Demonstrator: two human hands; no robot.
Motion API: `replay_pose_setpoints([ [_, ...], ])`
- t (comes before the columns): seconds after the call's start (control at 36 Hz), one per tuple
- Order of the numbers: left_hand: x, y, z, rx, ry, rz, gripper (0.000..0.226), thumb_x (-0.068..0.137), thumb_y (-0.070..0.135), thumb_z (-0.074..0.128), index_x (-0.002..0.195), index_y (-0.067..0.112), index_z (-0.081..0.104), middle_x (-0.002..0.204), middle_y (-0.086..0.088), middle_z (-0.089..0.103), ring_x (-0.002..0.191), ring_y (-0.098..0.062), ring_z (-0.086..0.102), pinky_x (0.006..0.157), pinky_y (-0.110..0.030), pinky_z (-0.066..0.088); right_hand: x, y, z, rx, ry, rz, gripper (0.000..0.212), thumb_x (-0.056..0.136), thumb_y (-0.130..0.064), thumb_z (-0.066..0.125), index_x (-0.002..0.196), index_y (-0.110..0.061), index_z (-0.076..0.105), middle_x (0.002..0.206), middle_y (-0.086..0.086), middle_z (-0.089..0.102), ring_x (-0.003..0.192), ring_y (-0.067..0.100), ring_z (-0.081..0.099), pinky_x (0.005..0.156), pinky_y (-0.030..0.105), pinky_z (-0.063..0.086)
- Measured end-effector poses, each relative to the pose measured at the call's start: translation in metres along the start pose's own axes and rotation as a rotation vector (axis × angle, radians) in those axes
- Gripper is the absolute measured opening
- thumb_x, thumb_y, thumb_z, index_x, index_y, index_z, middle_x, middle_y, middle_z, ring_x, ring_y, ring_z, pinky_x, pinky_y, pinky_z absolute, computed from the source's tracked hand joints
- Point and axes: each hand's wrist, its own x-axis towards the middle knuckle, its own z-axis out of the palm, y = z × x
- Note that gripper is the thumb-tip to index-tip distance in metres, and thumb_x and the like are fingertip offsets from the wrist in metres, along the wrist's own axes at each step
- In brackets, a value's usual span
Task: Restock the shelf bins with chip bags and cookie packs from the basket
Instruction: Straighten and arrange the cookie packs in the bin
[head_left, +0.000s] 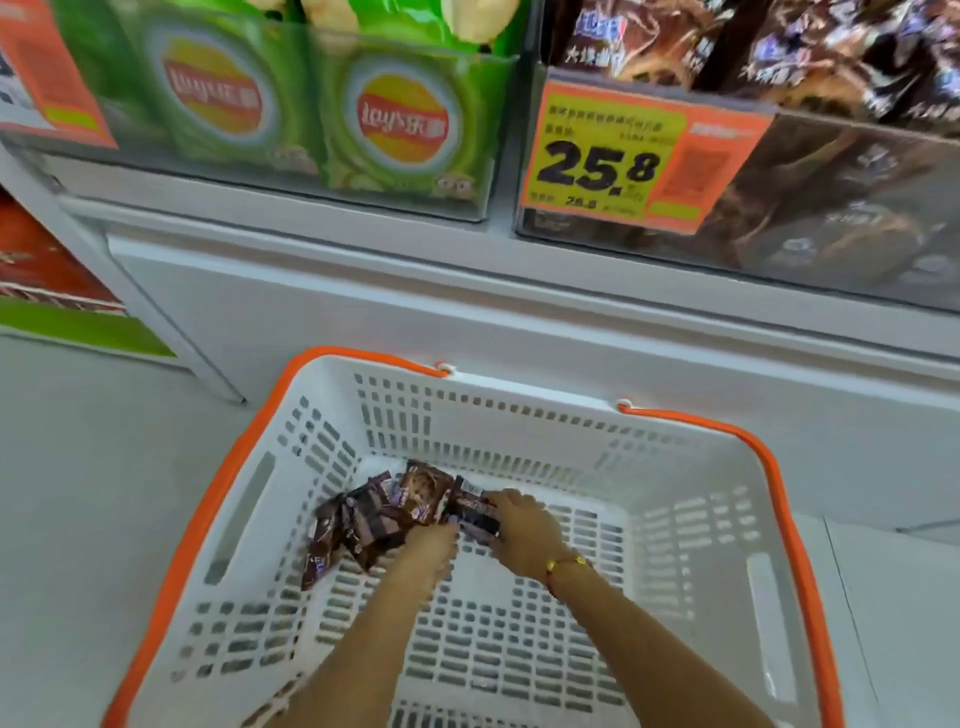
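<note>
A white basket with orange handles stands on the floor in front of the shelf. On its bottom at the far left lie several brown cookie packs. My left hand grips packs at the right side of that pile. My right hand, with a gold bracelet at the wrist, pinches a dark pack right beside the left hand. Both arms reach down into the basket. The shelf above holds a clear bin of green chip bags and a clear bin of brown cookie packs.
A yellow and orange price tag reading 25.8 hangs on the cookie bin's front. A white shelf base runs behind the basket. Another orange tag and a red and green display sit at the left.
</note>
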Motion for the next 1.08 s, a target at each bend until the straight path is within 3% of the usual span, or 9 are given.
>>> replay_pose_setpoints([
  [0.14,0.02,-0.005,0.021,-0.241,0.119,-0.033,0.049,0.092,0.023,0.064,0.127,-0.009,0.052,0.118,-0.026,0.06,0.083,-0.035,0.062,0.08,-0.046,0.054,0.006,0.005,0.013,-0.041,0.05,-0.005,0.057,0.096,-0.043,0.05,0.142,-0.014,0.033,0.134,0.01,0.046,0.12,0.03,0.045,0.093,0.041,0.044],
  [0.22,0.021,-0.006,0.029,-0.265,0.19,-0.014,0.036,0.089,0.026,0.067,0.1,-0.007,0.058,0.081,-0.017,0.06,0.062,-0.025,0.055,0.059,-0.035,0.049,0.005,0.004,0.014,-0.074,0.069,0.006,0.051,0.09,-0.029,0.059,0.133,-0.011,0.037,0.126,0.011,0.051,0.114,0.031,0.05,0.089,0.039,0.042],
  [0.31,0.019,-0.004,0.037,-0.246,0.213,0.01,0.036,0.089,0.027,0.067,0.103,-0.004,0.055,0.08,-0.014,0.055,0.067,-0.022,0.052,0.078,-0.035,0.047,0.003,0.002,0.015,-0.035,0.069,0.04,0.049,0.087,-0.024,0.062,0.127,-0.009,0.038,0.119,0.012,0.056,0.107,0.031,0.055,0.082,0.037,0.044],
  [0.42,0.013,-0.004,0.035,-0.203,0.177,0.017,0.031,0.09,0.023,0.066,0.069,0.006,0.051,0.068,-0.009,0.048,0.058,-0.017,0.041,0.072,-0.034,0.043,0.0,0.008,0.013,0.233,0.067,0.118,0.033,0.087,-0.018,0.058,0.116,-0.01,0.043,0.102,0.01,0.065,0.09,0.029,0.063,0.067,0.037,0.049],
  [0.53,-0.005,0.004,0.028,-0.219,0.091,0.081,0.022,0.085,0.021,0.073,0.097,0.004,0.067,0.091,-0.016,0.062,0.07,-0.019,0.05,0.065,-0.03,0.043,-0.006,0.017,-0.009,0.674,-0.057,0.205,0.019,0.094,-0.012,0.052,0.111,-0.004,0.05,0.08,0.008,0.063,0.066,0.022,0.056,0.062,0.035,0.048],
  [0.58,-0.02,0.012,0.024,-0.166,0.037,0.16,0.029,0.084,0.022,0.074,0.107,0.006,0.066,0.106,-0.013,0.063,0.086,-0.018,0.053,0.072,-0.029,0.045,-0.014,0.019,-0.032,0.864,-0.101,0.227,0.024,0.1,-0.017,0.046,0.105,0.004,0.055,0.092,0.022,0.064,0.075,0.025,0.054,0.064,0.031,0.045],
  [0.69,-0.058,0.035,0.023,-0.022,-0.088,0.366,0.025,0.087,0.029,0.069,0.109,0.019,0.066,0.112,0.002,0.061,0.103,-0.015,0.054,0.092,-0.03,0.044,-0.044,0.024,-0.084,0.983,-0.243,0.224,0.05,0.096,-0.056,0.041,0.117,-0.017,0.062,0.115,0.004,0.068,0.107,0.02,0.063,0.086,0.026,0.045],
  [0.97,-0.151,0.083,0.03,0.187,-0.225,0.754,0.012,0.089,0.015,0.067,0.099,0.022,0.066,0.091,0.011,0.068,0.081,0.002,0.06,0.058,-0.011,0.044,-0.112,0.039,-0.191,0.946,-0.238,0.093,0.029,0.099,-0.034,0.046,0.113,-0.016,0.064,0.108,0.0,0.068,0.099,0.016,0.065,0.091,0.03,0.048],
  [1.08,-0.182,0.092,0.04,0.117,-0.219,0.864,0.04,0.077,0.017,0.079,0.112,0.019,0.061,0.103,0.01,0.065,0.09,0.002,0.058,0.068,-0.016,0.043,-0.138,0.041,-0.227,1.084,-0.23,0.026,0.025,0.1,-0.026,0.046,0.113,-0.012,0.061,0.112,0.005,0.059,0.102,0.017,0.055,0.09,0.035,0.053],
])
